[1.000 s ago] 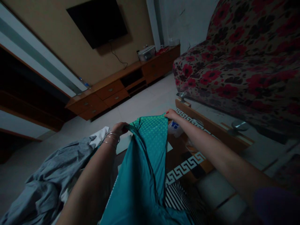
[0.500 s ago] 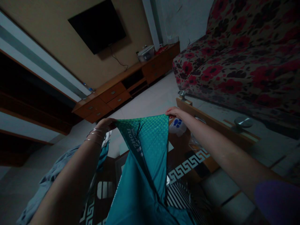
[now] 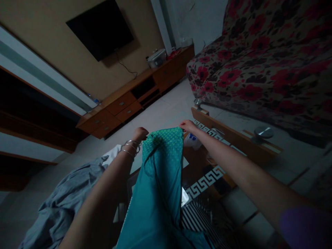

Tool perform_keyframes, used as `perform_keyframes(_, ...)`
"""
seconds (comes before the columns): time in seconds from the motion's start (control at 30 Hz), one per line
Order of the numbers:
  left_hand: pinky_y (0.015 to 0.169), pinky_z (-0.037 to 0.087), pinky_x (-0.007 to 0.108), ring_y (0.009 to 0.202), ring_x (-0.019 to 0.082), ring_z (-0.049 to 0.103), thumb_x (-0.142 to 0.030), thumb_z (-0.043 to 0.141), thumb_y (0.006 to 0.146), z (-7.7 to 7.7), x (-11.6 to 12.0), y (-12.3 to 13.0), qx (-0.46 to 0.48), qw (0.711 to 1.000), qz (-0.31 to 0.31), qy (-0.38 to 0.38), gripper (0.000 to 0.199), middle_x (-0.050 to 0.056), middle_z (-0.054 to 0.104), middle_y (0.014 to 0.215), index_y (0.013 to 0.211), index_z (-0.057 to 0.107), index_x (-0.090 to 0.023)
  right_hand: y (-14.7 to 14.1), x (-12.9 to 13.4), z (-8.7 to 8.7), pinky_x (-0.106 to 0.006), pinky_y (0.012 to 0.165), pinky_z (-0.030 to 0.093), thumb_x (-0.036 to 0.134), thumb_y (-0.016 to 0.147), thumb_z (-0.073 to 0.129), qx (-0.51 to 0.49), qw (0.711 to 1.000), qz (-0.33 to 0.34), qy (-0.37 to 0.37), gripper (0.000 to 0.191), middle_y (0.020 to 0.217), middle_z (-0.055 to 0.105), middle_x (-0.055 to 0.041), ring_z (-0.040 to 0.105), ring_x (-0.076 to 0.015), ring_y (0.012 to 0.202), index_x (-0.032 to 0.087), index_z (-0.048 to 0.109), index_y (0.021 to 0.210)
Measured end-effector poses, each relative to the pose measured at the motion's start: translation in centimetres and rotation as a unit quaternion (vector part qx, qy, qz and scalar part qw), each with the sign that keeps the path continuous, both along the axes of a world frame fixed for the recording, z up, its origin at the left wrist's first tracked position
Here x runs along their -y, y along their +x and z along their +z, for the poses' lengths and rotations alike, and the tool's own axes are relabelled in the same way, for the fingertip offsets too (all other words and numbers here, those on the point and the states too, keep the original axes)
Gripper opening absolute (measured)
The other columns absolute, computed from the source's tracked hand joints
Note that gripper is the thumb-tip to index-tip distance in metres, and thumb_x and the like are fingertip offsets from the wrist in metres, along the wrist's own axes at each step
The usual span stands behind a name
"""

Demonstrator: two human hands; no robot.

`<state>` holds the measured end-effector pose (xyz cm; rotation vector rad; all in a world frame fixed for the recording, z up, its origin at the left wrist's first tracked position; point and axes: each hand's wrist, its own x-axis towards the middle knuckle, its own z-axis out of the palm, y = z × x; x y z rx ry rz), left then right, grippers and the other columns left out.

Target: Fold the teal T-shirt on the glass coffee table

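Room: dim, sofa (image 3: 259, 58) cut off at right.
Left hand (image 3: 140, 134): clenched on teal garment (image 3: 160, 180), fingers hidden.
Right hand (image 3: 188, 126): pinching its top edge.
Garment's bottom: cut off by frame.

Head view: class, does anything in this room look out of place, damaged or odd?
The crumpled grey cloth at lower left stands out: it lies in a loose heap, not folded, beside the left arm holding the teal cloth. The white wall also looks cracked near its top.
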<state>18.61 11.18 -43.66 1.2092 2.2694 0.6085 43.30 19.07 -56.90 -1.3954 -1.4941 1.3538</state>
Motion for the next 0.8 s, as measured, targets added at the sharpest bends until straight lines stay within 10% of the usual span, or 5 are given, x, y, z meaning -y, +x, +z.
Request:
perform_keyframes(0.33, 0.097, 0.042, 0.041, 0.115, 0.035, 0.057, -0.028, 0.058, 0.083, -8.2, 3.8, 3.2, -0.240, 0.958, -0.154, -0.035, 0.028, 0.022, 0.060, 0.122, 0.106, 0.062, -0.011, 0.5, -0.1, -0.6, -0.013, 0.059, 0.046, 0.026, 0.083, 0.067, 0.035, 0.997, 0.040, 0.054, 0.019, 0.083, 0.071, -0.0034, 0.061, -0.0073, 0.061, 0.014, 0.071, 0.098)
perform_keyframes(0.8, 0.072, 0.045, 0.027, 0.086, 0.022, 0.065, -0.020, 0.048, 0.082, -5.2, -1.3, 5.5, -0.175, 0.979, -0.037, 0.098, 0.015, 0.011, 0.070, 0.091, 0.085, 0.062, -0.016, 0.2, -0.5, -0.6, -0.015, 0.065, 0.048, 0.022, 0.090, 0.056, 0.041, 0.997, 0.023, 0.053, 0.016, 0.081, 0.070, -0.0023, 0.063, -0.0091, 0.067, 0.015, 0.070, 0.091)
